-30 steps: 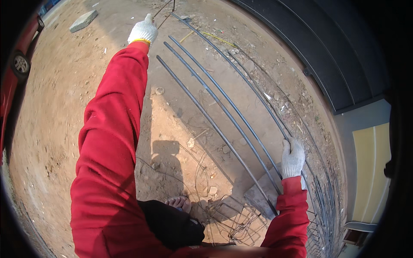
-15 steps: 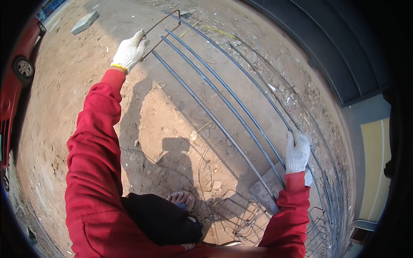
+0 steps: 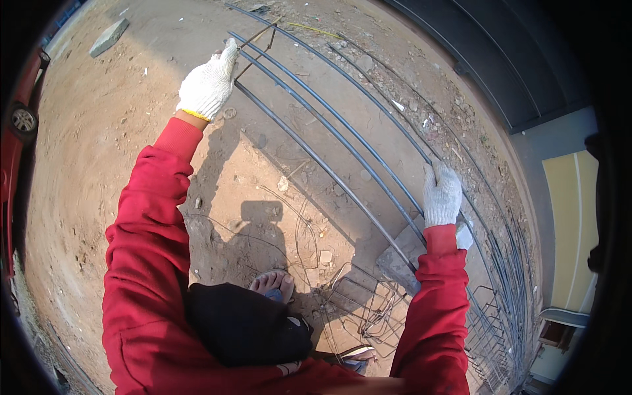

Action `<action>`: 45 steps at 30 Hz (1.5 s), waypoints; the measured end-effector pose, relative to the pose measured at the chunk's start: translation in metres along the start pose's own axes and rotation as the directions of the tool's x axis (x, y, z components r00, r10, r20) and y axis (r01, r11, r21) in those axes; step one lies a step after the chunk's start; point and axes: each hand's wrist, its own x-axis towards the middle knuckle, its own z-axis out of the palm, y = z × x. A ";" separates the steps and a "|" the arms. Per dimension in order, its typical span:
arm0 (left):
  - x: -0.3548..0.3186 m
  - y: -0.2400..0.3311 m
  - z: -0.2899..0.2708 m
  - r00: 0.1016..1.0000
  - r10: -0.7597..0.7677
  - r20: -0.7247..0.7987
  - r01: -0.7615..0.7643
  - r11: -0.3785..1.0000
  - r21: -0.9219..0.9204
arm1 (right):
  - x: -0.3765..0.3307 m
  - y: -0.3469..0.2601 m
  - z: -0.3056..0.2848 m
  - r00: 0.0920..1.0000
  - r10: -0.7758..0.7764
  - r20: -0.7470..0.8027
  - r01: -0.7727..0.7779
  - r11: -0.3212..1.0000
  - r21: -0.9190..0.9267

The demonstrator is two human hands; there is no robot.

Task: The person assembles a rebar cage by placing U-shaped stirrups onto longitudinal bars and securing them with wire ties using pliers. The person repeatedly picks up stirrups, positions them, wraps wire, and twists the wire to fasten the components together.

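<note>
Both of my hands wear white knit gloves. At the upper left, my left hand (image 3: 207, 82) is closed on a bent, open-cornered rebar stirrup (image 3: 260, 32). This stirrup lies across the far ends of several long steel bars; whether it encircles them I cannot tell. My right hand (image 3: 442, 194) is wrapped round the outermost long bar (image 3: 368, 95), well down its length. Between my hands, the nearest bar (image 3: 316, 157) and the others run side by side from upper left to lower right. My left fingertips are partly hidden behind the glove.
A concrete block (image 3: 399, 260) sits under the bars' near part. More bent stirrups (image 3: 368, 303) lie near my feet, and a bundle of thin bars (image 3: 517, 289) at right. A slab (image 3: 109, 37) and a red car (image 3: 20, 131) are at left; a dark metal gate (image 3: 500, 59) stands upper right.
My left hand has brought the stirrup rightward, nearer to and across the bar ends. My right hand keeps its hold on the outer bar. The view has shifted a little.
</note>
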 end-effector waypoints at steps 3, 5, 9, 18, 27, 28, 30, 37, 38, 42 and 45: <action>0.002 0.028 0.013 0.996 -0.084 -0.017 0.084 0.996 -0.001 | -0.001 0.004 0.001 0.999 -0.044 -0.018 0.045 0.999 0.013; 0.006 0.039 0.016 0.990 -0.140 0.025 0.140 0.990 -0.001 | 0.002 0.002 0.001 0.999 0.003 0.054 -0.002 1.000 -0.006; -0.003 0.044 0.015 0.993 -0.101 -0.056 0.097 0.994 -0.055 | 0.012 -0.008 -0.008 0.991 0.051 0.120 -0.050 0.999 -0.010; -0.058 0.108 0.013 0.993 0.070 0.095 -0.034 0.940 -0.339 | -0.044 0.014 -0.179 0.910 -0.127 0.395 0.162 0.985 -0.057; -0.091 0.114 -0.034 0.969 -0.218 -0.115 0.071 0.695 -0.715 | -0.299 0.008 -0.197 0.043 0.633 0.773 -0.557 0.657 -0.508; -0.101 0.114 -0.039 0.951 -0.299 -0.073 0.112 0.558 -0.822 | -0.324 0.008 -0.179 0.045 0.644 0.764 -0.600 0.629 -0.494; -0.120 0.117 -0.051 0.930 -0.366 0.029 0.184 0.397 -0.899 | -0.356 0.009 -0.154 0.120 0.645 0.755 -0.627 0.639 -0.446; -0.191 0.177 -0.077 0.978 -0.086 0.191 0.209 0.327 -0.922 | -0.366 -0.037 -0.145 0.149 0.626 0.765 -0.618 0.663 -0.422; -0.197 0.188 -0.077 0.959 -0.072 0.274 0.283 0.193 -0.940 | -0.364 -0.044 -0.143 0.195 0.565 0.802 -0.545 0.742 -0.390; -0.218 0.212 -0.077 0.895 0.205 0.396 0.370 0.153 -0.916 | -0.346 -0.056 -0.142 0.302 0.584 0.754 -0.448 0.785 -0.428; -0.231 0.220 -0.083 0.587 0.458 0.667 0.636 0.250 -0.731 | -0.308 -0.060 -0.169 0.344 0.562 0.753 -0.650 0.721 -0.241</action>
